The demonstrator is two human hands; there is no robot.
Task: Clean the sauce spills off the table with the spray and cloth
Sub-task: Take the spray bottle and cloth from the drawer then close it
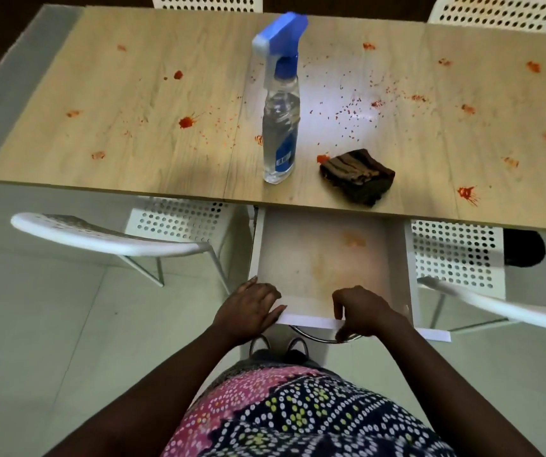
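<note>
Red sauce spills point(185, 122) dot the wooden table point(106, 94) on every side of the spray bottle point(280, 127), which stands upright near the table's front edge. Just to the bottle's right lies the folded dark cloth point(357, 174), with one blot touching its left corner. Below that front edge, directly under the bottle and cloth, a white drawer point(317, 258) stands pulled out, its floor faintly stained orange. Both hands are on the drawer's front panel: the left hand point(248, 311) lies flat over the left corner with fingers straight, while the right hand point(362, 311) curls over the rim, apparently pinching it, though the thumb is partly hidden. Neither holds the bottle or cloth, so no wiping has begun. The step in hand looks like shutting the drawer. Push evenly with both hands so it slides straight, and keep fingertips clear of the gap under the table edge. Then reach up for the bottle first.
</note>
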